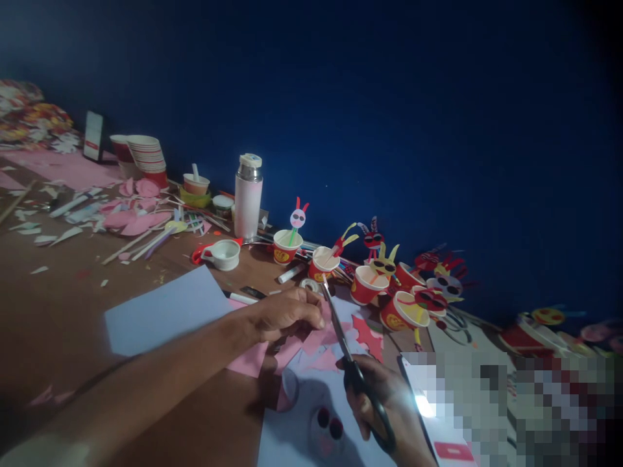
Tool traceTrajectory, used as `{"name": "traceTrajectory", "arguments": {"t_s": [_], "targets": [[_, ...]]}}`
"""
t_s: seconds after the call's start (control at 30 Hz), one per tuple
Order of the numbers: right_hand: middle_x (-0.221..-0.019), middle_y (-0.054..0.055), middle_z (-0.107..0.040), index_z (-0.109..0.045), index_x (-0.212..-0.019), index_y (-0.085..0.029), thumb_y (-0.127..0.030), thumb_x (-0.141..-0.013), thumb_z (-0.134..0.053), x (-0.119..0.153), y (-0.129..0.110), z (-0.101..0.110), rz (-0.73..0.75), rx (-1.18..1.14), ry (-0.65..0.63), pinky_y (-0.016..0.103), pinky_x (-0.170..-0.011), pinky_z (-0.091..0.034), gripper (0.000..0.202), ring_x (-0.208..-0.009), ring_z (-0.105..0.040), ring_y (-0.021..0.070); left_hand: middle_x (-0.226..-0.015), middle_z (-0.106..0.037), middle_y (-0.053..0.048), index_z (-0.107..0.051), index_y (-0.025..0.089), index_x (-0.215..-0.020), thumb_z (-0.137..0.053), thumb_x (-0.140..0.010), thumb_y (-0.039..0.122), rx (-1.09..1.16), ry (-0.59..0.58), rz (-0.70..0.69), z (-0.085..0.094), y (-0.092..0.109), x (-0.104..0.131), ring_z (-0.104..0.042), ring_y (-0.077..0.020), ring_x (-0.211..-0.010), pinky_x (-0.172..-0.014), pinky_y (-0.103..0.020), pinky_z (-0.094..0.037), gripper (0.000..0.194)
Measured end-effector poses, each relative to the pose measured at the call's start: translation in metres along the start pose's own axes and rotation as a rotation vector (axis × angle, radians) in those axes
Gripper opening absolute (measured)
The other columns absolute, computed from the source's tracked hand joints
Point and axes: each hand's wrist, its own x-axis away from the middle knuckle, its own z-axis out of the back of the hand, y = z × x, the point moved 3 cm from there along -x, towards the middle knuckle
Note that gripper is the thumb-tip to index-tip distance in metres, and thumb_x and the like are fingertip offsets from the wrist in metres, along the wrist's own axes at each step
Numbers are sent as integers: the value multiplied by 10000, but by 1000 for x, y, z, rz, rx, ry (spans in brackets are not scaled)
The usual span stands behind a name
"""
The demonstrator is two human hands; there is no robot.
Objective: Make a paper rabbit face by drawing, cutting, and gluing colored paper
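Note:
My right hand (377, 405) grips a pair of scissors (346, 350) by their black handles. The blades point up and away, and they look closed or nearly so. My left hand (289, 311) is closed just left of the blades, fingers curled; what it pinches, if anything, is hidden. Near the scissors' tips shows a small pale pink bit (325, 281). Below both hands lie pink paper scraps (291, 353) and a red cut-out piece (368, 338). Nearer me, a white sheet (282, 441) carries a shadowed round paper face (326, 431) with dark eyes.
Red paper cups (287, 248) with paper bunny faces line the wall side. A flask (248, 201), a white cup (222, 255) and stacked paper cups (146, 155) stand further left. A blank sheet (168, 311) lies beneath my left arm. At right is a lit phone (433, 421).

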Motion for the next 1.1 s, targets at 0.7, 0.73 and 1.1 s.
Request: {"name": "traceTrajectory", "arguments": {"t_s": [0.7, 0.73, 1.1], "targets": [[-480, -58, -494, -626, -902, -164, -232, -549, -715, 39, -13, 46, -282, 164, -98, 183, -397, -359, 370, -412, -404, 73, -436, -489, 47, -574, 143, -534, -566, -507, 170, -229, -158, 141, -9, -6, 5, -380, -57, -376, -350, -166, -257, 40], [-468, -62, -486, -637, -893, -166, -233, -545, -715, 42, -14, 48, -290, 174, -83, 182, -394, -359, 362, -404, -404, 72, -439, -490, 48, -571, 144, -526, -565, -499, 170, -228, -163, 147, -10, -6, 6, -378, -56, -373, -344, -166, -252, 38], [-525, -24, -545, -685, -907, -204, -258, -476, -783, 57, -20, 76, -342, 275, -70, 204, -379, -370, 445, -420, -464, 106, -406, -490, 70, -586, 154, -533, -540, -495, 111, -249, -206, 194, -20, -13, 5, -338, -54, -330, -312, -163, -262, 74]]}}
